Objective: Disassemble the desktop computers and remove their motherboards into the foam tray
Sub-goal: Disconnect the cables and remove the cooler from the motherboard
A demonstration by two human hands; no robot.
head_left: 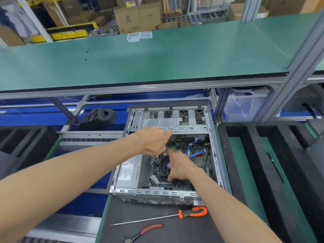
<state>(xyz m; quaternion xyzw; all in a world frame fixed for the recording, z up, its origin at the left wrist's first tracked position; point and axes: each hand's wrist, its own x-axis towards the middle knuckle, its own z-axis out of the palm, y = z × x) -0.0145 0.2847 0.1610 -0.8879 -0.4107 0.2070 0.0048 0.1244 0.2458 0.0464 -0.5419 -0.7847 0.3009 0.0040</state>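
1. Motherboard (196,160), green, populated, sits bolted inside open grey steel desktop case (214,155).
2. Left hand (154,141) and right hand (178,166) pinch cable connectors above board; exact grip unclear.
3. Pull straight up, no wiggling; black foam tray (245,163) waits right of case.

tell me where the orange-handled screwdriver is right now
In the head view, the orange-handled screwdriver lies on the dark mat just in front of the open computer case, with the red-handled pliers nearer the person.

Both arms reach forward, left hand (154,141) and right hand (178,165) close together.
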